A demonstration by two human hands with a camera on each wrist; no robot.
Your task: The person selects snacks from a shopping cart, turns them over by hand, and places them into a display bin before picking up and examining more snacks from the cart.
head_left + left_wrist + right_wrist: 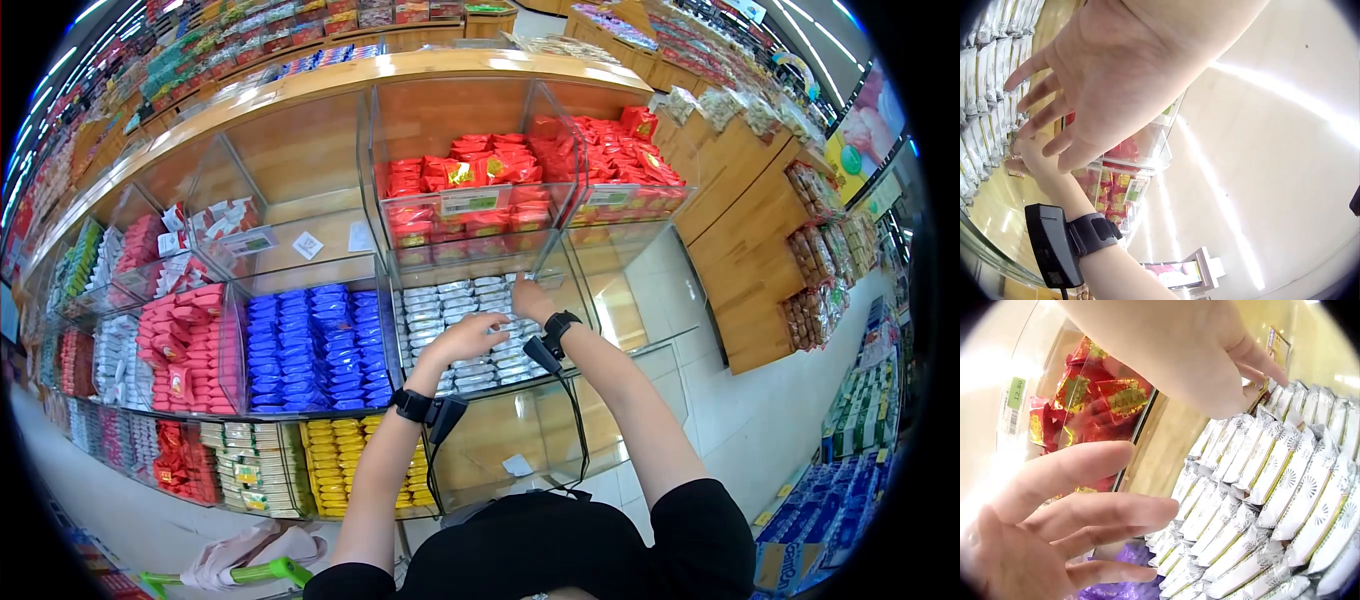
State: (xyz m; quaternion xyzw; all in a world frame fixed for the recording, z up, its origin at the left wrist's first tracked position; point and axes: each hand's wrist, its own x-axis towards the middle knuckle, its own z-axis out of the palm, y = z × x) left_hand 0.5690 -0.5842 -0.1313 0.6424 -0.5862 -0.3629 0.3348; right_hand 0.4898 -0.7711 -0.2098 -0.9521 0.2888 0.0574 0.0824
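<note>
Small silver-white wrapped packets [455, 315] stand in tight rows in a clear bin before me; the right wrist view shows their fan-shaped prints. At the bin's far right corner my right hand [533, 298] reaches down with bent fingers. They pinch a small packet with brown and gold printing [1279, 347], partly hidden behind them, beside the end of a row. My left hand [467, 338] hovers over the middle of the rows, palm down. Its fingers [1038, 94] are spread and relaxed, holding nothing.
Clear dividers separate the neighbouring blue packets [320, 345] on the left. Red packets [470, 170] fill raised bins behind, with a price label [475, 199] on the front panel. Yellow packets [345, 455] lie lower down. A wooden stand [735, 270] is at the right.
</note>
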